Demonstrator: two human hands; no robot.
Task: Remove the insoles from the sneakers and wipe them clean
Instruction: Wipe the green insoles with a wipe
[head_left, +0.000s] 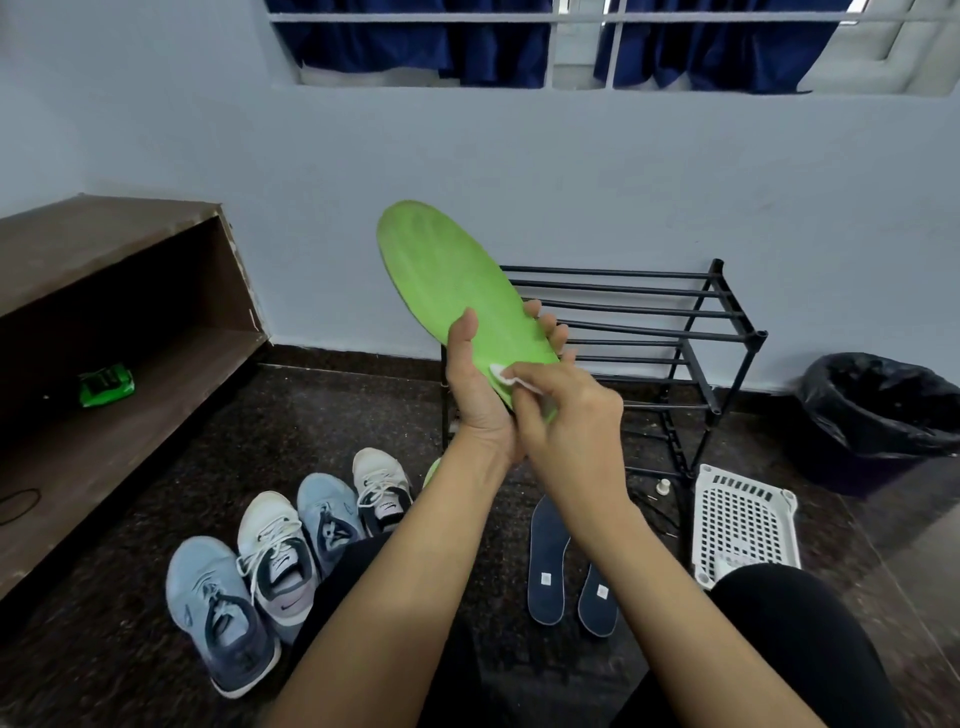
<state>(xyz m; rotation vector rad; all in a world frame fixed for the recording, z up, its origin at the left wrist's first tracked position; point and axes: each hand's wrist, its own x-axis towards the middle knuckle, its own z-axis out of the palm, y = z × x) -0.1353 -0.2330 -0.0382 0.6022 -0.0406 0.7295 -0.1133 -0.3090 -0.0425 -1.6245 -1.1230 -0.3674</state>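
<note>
My left hand (480, 387) grips the heel end of a green insole (452, 283), which points up and away toward the wall. My right hand (566, 415) pinches a small white wipe (503, 374) against the insole near the heel. Two dark blue insoles (545, 561) lie side by side on the floor to the right of my knees. Several sneakers stand on the floor at the left: a blue one (215, 608), a white one (278, 556), another blue one (327, 514) and another white one (379, 486). A green tip (431, 470) peeks out behind my left forearm.
A black metal shoe rack (691, 332) stands behind my hands against the wall. A white perforated basket (743, 519) lies on the floor beside it, and a bin with a black liner (878, 410) stands at the far right. A brown wooden shelf (114, 332) fills the left.
</note>
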